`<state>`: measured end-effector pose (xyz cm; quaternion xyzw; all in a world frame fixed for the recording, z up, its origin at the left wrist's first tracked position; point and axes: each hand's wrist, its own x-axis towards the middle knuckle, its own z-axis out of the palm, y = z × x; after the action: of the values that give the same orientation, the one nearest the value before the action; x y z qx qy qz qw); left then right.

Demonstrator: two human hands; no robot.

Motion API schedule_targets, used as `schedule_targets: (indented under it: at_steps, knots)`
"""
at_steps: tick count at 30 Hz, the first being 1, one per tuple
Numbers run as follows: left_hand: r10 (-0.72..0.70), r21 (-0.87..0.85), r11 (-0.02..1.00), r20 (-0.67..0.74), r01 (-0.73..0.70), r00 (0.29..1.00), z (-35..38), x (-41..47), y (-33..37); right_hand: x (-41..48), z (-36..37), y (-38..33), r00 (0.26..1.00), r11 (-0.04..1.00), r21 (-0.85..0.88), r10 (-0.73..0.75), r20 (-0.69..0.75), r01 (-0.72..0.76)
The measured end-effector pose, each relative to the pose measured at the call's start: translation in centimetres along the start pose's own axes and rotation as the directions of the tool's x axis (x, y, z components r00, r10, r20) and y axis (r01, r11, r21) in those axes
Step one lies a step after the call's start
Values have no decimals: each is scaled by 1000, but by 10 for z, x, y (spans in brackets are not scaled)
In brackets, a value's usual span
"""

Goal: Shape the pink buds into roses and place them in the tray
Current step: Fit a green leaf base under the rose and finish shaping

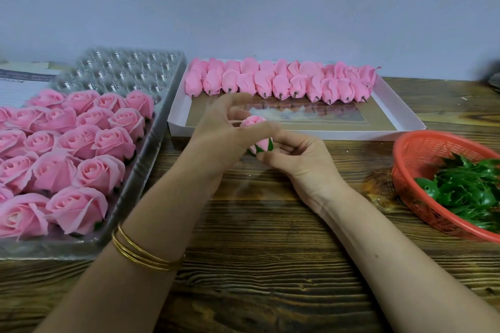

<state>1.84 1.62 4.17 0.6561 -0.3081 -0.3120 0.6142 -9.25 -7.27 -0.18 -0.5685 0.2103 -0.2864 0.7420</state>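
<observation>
Left hand (221, 132) fingers clamped round pink bud (250, 121); right hand (300, 162) fingers pinched its green base.

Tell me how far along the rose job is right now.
Done: finished roses fill the near rows of the clear tray. In hand: left hand and right hand hold one pink bud with a green base, unopened. Left: two rows of buds in the white box; the tray's far cells sit empty.
</observation>
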Motion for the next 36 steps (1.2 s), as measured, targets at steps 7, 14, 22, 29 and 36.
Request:
schedule_targets:
  at_steps: [7, 14, 22, 29, 36]
  knots:
    - [112, 778, 592, 180, -212, 977, 6, 7, 18, -1, 0, 0, 999, 998, -44, -40, 4, 40]
    - [121, 828, 490, 245, -272, 962, 9, 14, 15, -1, 4, -1, 998, 997, -70, -43, -40, 41]
    - [128, 872, 401, 251, -282, 959, 11, 24, 18, 2, 6, -2, 996, 995, -88, -61, -73, 54]
    - [132, 852, 417, 287, -315, 949, 9, 25, 17, 5, 6, 2, 993, 995, -63, -86, -76, 82]
    - [78, 815, 498, 297, -295, 952, 6, 25, 19, 5, 6, 3, 991, 990, -76, -126, -52, 122]
